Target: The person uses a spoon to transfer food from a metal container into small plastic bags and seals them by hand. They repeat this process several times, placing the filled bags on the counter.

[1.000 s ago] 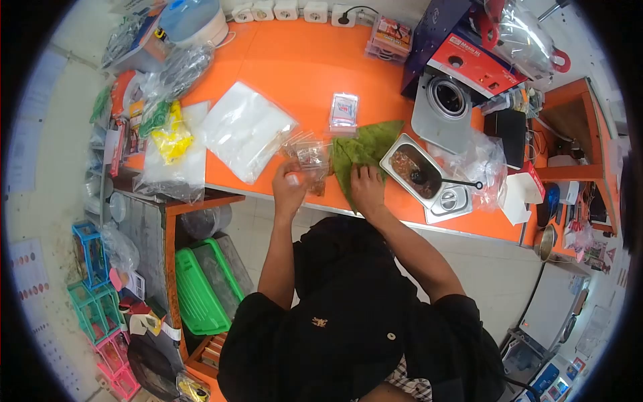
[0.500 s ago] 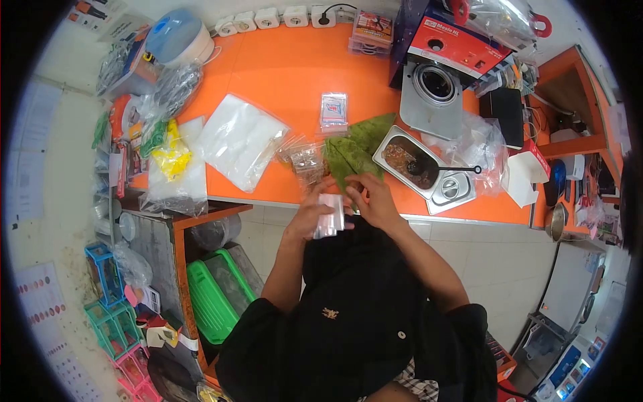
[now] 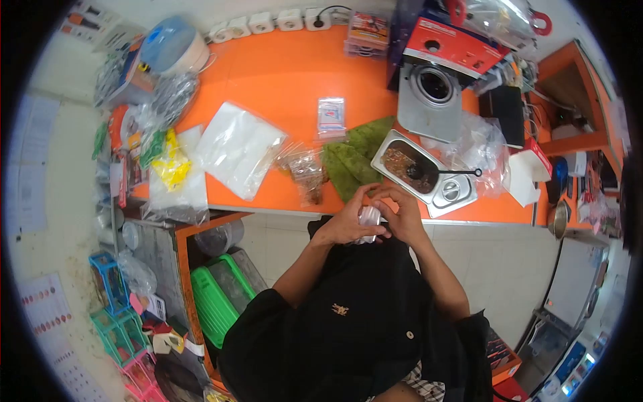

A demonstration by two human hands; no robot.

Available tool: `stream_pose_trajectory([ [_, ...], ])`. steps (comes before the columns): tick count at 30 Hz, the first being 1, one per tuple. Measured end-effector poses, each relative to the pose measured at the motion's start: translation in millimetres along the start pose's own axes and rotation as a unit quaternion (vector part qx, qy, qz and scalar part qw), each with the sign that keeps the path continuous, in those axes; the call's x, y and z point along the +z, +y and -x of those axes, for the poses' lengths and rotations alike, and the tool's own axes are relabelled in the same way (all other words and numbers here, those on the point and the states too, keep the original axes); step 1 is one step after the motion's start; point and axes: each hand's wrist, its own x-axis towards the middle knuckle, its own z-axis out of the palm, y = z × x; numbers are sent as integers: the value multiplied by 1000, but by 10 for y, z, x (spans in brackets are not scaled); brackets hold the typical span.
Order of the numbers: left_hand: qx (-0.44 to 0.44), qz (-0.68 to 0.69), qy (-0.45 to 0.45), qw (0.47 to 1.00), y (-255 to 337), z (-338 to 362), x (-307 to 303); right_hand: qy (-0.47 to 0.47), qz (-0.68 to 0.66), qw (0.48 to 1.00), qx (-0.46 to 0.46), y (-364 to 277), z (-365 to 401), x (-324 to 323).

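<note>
Both hands meet in front of my chest, just off the front edge of the orange counter [image 3: 281, 74]. My left hand [image 3: 347, 224] and my right hand [image 3: 400, 214] together pinch a small clear plastic bag [image 3: 369, 218]. Beyond the hands, green leaves [image 3: 353, 159] lie on the counter. Left of the leaves sits a small pile of clear packets [image 3: 307, 169] with brownish contents. Right of the leaves stands a steel tray [image 3: 408, 164] of dark filling with a spoon [image 3: 447, 173] in it.
A stack of clear bags [image 3: 236, 147] lies at the counter's left, near a yellow packet [image 3: 171, 161]. A red-and-white sachet [image 3: 331, 115] lies behind the leaves. A sealing machine [image 3: 439, 74] stands at the back right. Green and pink crates [image 3: 214, 295] are on the floor.
My hands left the packets and leaves, drew back toward my chest, and now hold a small clear bag between them. The view has shifted slightly.
</note>
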Motion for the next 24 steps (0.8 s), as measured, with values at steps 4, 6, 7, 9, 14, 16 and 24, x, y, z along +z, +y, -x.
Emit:
stream_pose_trajectory([
  [4,-6,-76,7,997,91,-56,66,129,-20,991,-12,33,39,-77],
  [6,-18,-104,21,994,142,-22,55,200,-89,976,-6,-23,57,-125],
  [7,37,-135,70,988,142,-17,21,231,-60,971,17,-75,62,-214],
  [9,90,-164,113,976,129,-35,-47,148,77,986,-3,-240,75,-476],
  [14,106,-366,67,922,215,-136,97,58,126,990,-23,-256,151,-494],
  [16,92,-365,51,925,227,-185,103,25,125,991,-36,-226,145,-509],
  [24,126,-347,16,929,56,-276,123,10,135,986,100,-416,308,-310],
])
